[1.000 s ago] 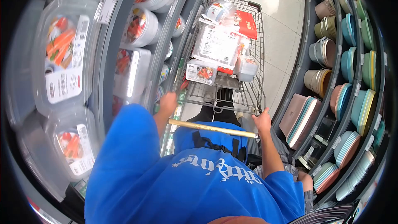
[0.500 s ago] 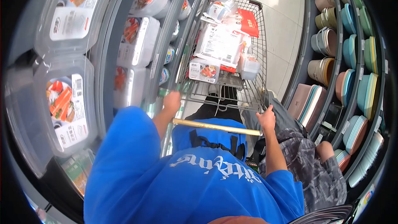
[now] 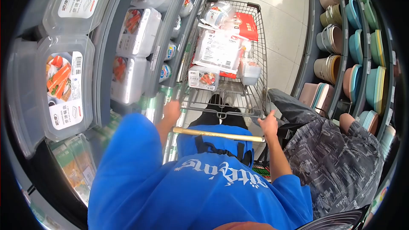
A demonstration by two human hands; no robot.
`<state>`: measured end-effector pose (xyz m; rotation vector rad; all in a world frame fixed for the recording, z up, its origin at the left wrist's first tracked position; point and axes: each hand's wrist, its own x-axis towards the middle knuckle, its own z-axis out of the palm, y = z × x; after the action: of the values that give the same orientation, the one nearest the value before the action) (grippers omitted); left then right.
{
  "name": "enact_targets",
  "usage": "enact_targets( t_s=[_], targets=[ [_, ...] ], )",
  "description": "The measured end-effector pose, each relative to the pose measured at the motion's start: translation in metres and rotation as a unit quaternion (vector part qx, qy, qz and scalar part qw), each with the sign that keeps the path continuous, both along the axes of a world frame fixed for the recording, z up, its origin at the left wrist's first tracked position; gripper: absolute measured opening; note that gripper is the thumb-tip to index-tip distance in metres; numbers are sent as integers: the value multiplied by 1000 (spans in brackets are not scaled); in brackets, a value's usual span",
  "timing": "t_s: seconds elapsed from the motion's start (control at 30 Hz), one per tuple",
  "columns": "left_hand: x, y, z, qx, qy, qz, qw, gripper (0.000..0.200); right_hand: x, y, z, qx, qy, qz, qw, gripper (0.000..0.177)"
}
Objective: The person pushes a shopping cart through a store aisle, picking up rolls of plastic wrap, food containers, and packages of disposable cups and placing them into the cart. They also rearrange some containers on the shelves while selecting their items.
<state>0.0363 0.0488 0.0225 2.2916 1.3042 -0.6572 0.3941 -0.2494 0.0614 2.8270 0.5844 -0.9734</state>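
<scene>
Containers of clear plastic are stacked in the wire shopping cart [image 3: 255, 98], which stands in the aisle straight ahead of the person, between the two shelf runs. A small lidded box [image 3: 203, 78] with a carrot picture on its label lies nearest the handle. A clear tub [image 3: 249, 70] is set just beside it. Behind these a large flat pack [image 3: 218, 50] with a white printed label is propped, its print too small to be read. A red package [image 3: 246, 25] and a round lidded container [image 3: 215, 15] are seen at the far end.

The wooden handle bar [image 3: 217, 134] is gripped at both ends. The left hand [image 3: 172, 110] is blurred, with its fingers closed at the left end. The right hand [image 3: 269, 123] has its fingers curled round the right end and the thumb raised.

On the left shelf, clear food boxes [image 3: 64, 89] are shelved, each labelled with a carrot picture, a red logo and small characters that cannot be made out. On the right shelf, pastel bowls and plates [image 3: 362, 38] are stood on edge. White lettering is printed on the blue T-shirt [image 3: 213, 174], upside down and not legible. Another person in a grey patterned shirt [image 3: 336, 157] is bent down at the right.
</scene>
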Motion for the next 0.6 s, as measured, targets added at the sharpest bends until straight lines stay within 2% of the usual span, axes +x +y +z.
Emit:
enact_targets(
  t_s=[0.17, 0.3, 0.37, 0.5, 0.53, 0.6],
  targets=[
    [-39, -18, -22, 21, -7, -3, 1000, 24, -34, -16, -7, 14, -2, -3, 1000, 87],
    [-46, -12, -16, 50, -20, -18, 998, 16, -50, -18, -10, 35, -4, -12, 999, 81],
    [-57, -15, -16, 30, -6, -22, 999, 18, -63, -25, -14, 48, -1, -10, 999, 81],
    [-76, -31, -22, 36, -5, -21, 999, 23, -85, -51, -29, 88, -22, 15, 996, 84],
    [-79, -32, -20, 35, -7, -20, 999, 23, -90, -47, -17, 79, 14, -12, 997, 88],
    [-85, -39, -18, 41, -9, -20, 999, 20, -96, -56, -24, 138, 7, 4, 990, 94]
  ],
)
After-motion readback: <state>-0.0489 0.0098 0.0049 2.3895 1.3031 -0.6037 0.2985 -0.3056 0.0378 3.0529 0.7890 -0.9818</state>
